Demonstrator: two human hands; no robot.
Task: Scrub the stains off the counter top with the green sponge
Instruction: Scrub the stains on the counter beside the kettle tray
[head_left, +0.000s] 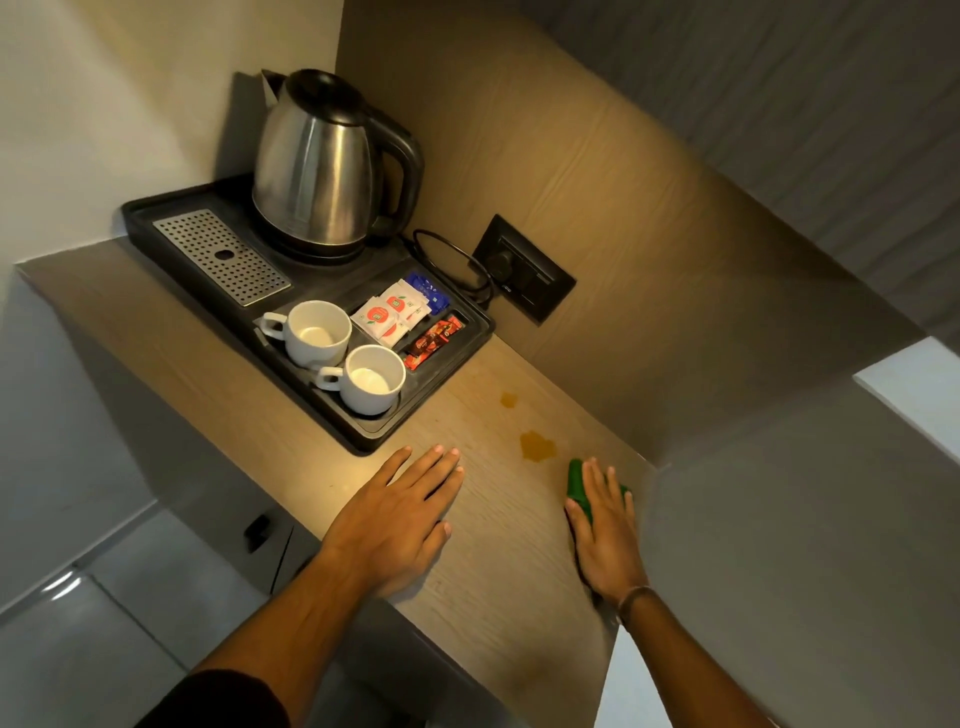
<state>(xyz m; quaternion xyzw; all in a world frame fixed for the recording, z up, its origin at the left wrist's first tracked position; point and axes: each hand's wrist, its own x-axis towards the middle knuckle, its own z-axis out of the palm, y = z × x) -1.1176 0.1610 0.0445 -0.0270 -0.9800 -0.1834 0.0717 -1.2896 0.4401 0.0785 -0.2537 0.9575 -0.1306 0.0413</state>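
Right hand flat on the green sponge, left hand spread on the wooden surface.

The sponge lies at about 4 o'clock in the view, under the right hand's outstretched fingers, which press down on it rather than pinch it. Just beyond it, toward 11 o'clock, sits the larger yellow stain, with a smaller stain farther on. The left hand rests palm down, fingers apart, near the black tray with kettle and two cups.
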